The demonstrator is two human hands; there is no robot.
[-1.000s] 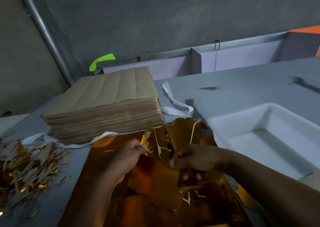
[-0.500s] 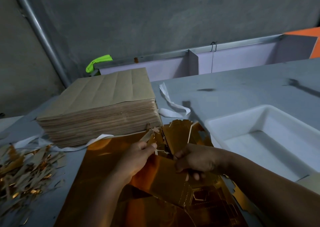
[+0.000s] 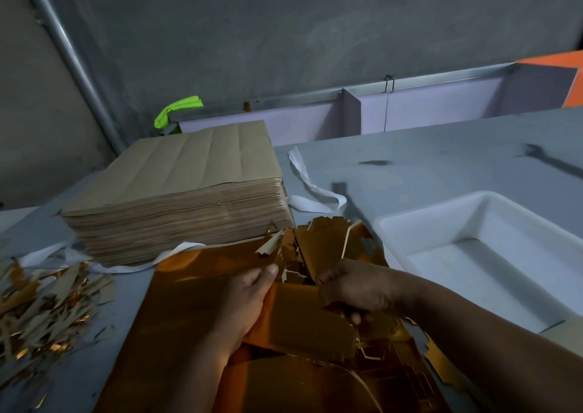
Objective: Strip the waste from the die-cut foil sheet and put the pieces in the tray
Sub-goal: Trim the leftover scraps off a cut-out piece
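Note:
A gold die-cut foil sheet (image 3: pixel 189 302) lies on the grey table in front of me, with torn, partly lifted pieces at its far end. My left hand (image 3: pixel 246 299) grips the left edge of a rectangular foil piece (image 3: pixel 303 321) held above the sheet. My right hand (image 3: pixel 353 286) pinches the same piece at its top right corner. A curled waste strip (image 3: pixel 271 243) sticks up just beyond my left fingertips. The white tray (image 3: pixel 394 223) stands to the right of my hands and holds no foil that I can see.
A thick stack of brown paper sheets (image 3: pixel 179 191) sits behind the foil on the left. A heap of gold and brown waste scraps (image 3: pixel 41 302) covers the table's left edge. White strapping (image 3: pixel 312 188) lies between the stack and the tray. A grey wall rises behind.
My left hand slid down from the upright waste strip onto the left edge of the foil piece. My right hand kept its pinch. The camera drifted slightly.

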